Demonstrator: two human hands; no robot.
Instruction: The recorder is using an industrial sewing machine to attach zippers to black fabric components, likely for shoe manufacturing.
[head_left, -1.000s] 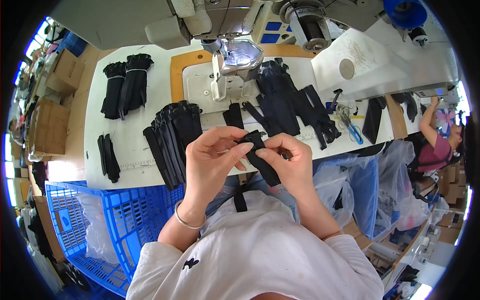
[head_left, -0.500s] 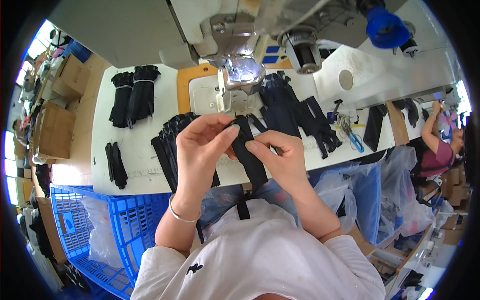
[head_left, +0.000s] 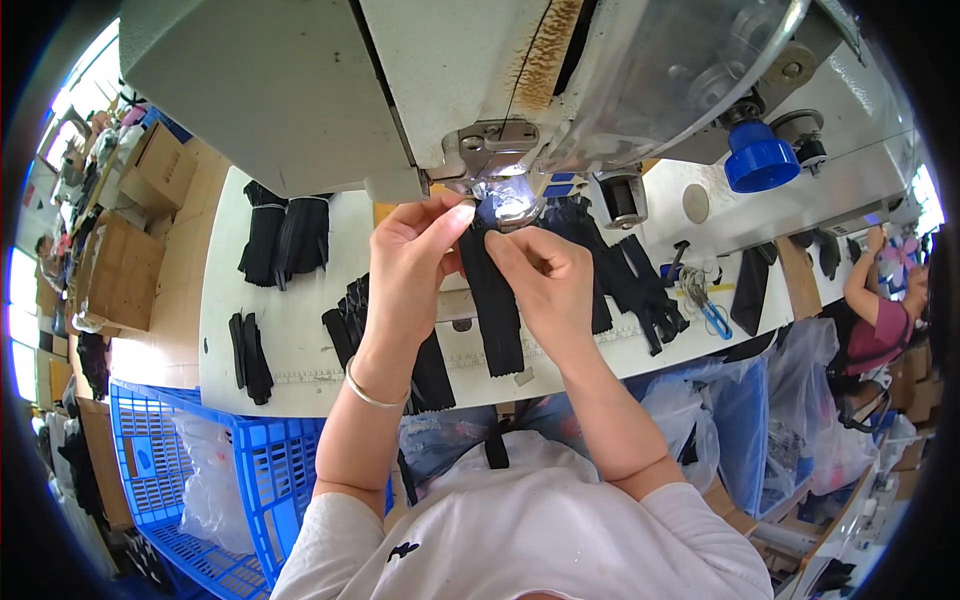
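Note:
A dark strip of fabric, apparently a black zipper (head_left: 492,325), hangs lengthwise between my hands, its far end under the lit needle area of a sewing machine (head_left: 490,150). My left hand (head_left: 412,262) pinches its far end on the left, thumb uppermost. On the right edge, a little nearer to me, my right hand (head_left: 548,285) grips it between thumb and fingers. The strip's near end lies over the white table (head_left: 310,375). Beside my left wrist is a pile of similar black strips (head_left: 432,375), partly covered by my forearm. More dark strips (head_left: 640,290) lie to the right of my right hand.
Tied black bundles (head_left: 285,240) and a few loose strips (head_left: 252,360) lie on the table's left. Blue-handled snips (head_left: 716,318) are at the right. A blue crate (head_left: 250,480) stands below the left edge, plastic bags (head_left: 800,400) at the right. Another person (head_left: 880,320) sits far right.
Both hands have carried the black zipper away from me, up to the machine's needle area. The strip now hangs straighter. My view has shifted, showing more of the machine head.

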